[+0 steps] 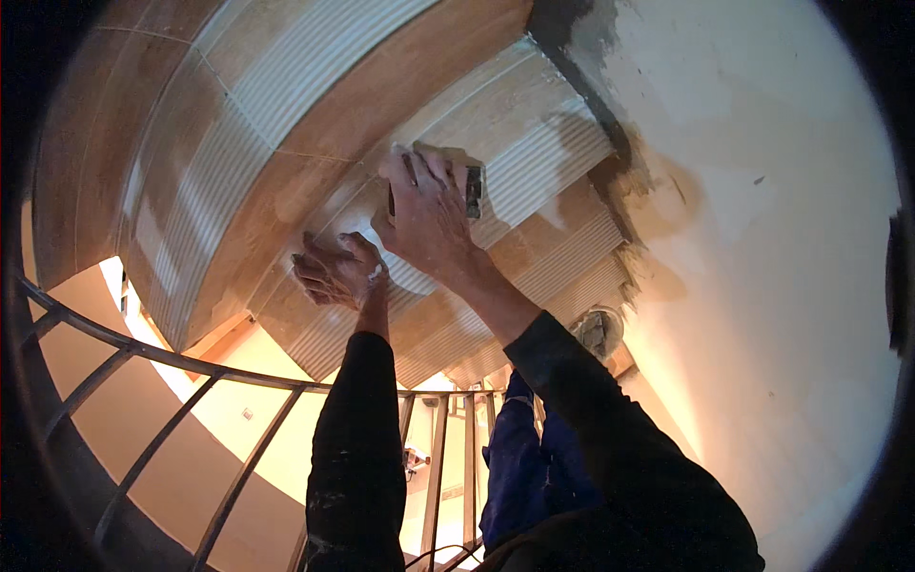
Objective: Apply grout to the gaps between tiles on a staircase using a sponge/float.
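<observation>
My right hand (426,205) is closed over a small dark rectangular block (474,191), pressed to a tiled stair tread (515,91). Most of the block is hidden under the palm, so its exact kind does not show. To its left, my left hand (335,272) rests on the same tread near its front edge, thumb apart and fingers loosely bent, with nothing visible in it. A whitish smear marks its wrist. Between the hands the tread has a wet-looking shine (353,221). Ribbed strips run along the tread.
More brown tiled steps (315,114) curve up on the left. A metal railing (138,345) bends round below and left, with a lit lower level beyond it. At right stands a patchy plastered wall (762,248). A round bucket (599,332) sits by the wall on lower steps.
</observation>
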A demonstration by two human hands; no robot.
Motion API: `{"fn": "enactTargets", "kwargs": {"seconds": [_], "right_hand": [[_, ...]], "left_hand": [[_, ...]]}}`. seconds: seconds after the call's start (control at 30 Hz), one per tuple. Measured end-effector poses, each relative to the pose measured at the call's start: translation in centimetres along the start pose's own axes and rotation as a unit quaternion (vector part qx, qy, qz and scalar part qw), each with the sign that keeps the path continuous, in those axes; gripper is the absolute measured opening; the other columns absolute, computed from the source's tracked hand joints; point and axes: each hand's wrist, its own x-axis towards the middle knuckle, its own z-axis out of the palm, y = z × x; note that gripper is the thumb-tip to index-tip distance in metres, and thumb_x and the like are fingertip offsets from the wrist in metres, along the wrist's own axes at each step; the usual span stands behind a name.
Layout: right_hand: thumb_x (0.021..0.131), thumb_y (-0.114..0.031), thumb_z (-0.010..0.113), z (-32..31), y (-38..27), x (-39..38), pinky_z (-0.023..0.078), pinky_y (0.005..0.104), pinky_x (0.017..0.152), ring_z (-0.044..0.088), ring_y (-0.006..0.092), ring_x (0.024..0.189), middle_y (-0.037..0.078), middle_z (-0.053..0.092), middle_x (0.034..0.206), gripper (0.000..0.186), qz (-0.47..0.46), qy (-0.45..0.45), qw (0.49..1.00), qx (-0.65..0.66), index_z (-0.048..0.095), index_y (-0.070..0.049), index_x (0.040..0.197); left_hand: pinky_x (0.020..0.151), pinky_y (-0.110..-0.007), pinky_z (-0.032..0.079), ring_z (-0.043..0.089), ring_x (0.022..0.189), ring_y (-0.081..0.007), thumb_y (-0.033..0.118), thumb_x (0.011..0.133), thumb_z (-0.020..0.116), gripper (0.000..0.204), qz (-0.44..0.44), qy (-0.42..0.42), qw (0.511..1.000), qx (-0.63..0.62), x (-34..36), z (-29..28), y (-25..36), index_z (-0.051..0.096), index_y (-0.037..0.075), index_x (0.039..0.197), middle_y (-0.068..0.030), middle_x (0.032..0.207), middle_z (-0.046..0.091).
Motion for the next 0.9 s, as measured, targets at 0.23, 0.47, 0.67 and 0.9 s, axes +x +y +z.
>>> {"fn": "enactTargets", "kwargs": {"seconds": [0.23,0.47,0.67,0.9], "right_hand": [[0.082,-0.016,0.083,-1.2,5.9,-2.5,0.044,0.0525,0.104,0.059,0.0382,0.123,0.016,0.068,0.127,0.054,-0.049,0.039,0.998,-0.032,0.062,-0.009,0.131],[0.088,-0.017,0.083,-7.3,7.7,-18.5,0.056,0.0455,0.093,0.070,0.0371,0.108,0.018,0.071,0.119,0.049,0.001,0.050,0.974,0.220,0.064,-0.002,0.130],[0.096,-0.019,0.079,-5.7,25.6,-42.1,0.057,0.0347,0.083,0.072,0.0179,0.091,0.012,0.076,0.102,0.031,0.386,0.024,0.882,0.268,0.071,0.000,0.119],[0.096,-0.035,0.078,2.9,45.8,-64.4,0.057,0.0400,0.077,0.074,0.0257,0.089,0.018,0.077,0.102,0.045,0.559,0.014,0.824,0.089,0.070,0.000,0.123]], "left_hand": [[0.113,-0.059,0.032,0.042,0.141,-0.0429,0.058,0.091,0.057,0.075,0.009,0.022,1.000,-0.017,-1.2,0.5,1.8,0.052,0.015,0.152,-0.0249,0.149,0.048],[0.103,-0.062,0.036,0.044,0.133,-0.0449,0.065,0.094,0.059,0.075,0.046,0.072,0.996,0.000,0.5,0.9,-1.5,0.048,0.017,0.151,-0.0227,0.143,0.049],[0.102,-0.064,0.038,0.048,0.130,-0.0458,0.068,0.091,0.060,0.080,0.033,0.063,0.997,-0.035,-1.4,0.1,0.9,0.048,0.016,0.151,-0.0233,0.141,0.050],[0.110,-0.076,0.034,0.045,0.138,-0.0564,0.085,0.085,0.057,0.105,0.051,0.100,0.994,0.010,4.1,2.1,-3.0,0.043,0.006,0.154,-0.0356,0.152,0.043]]}}
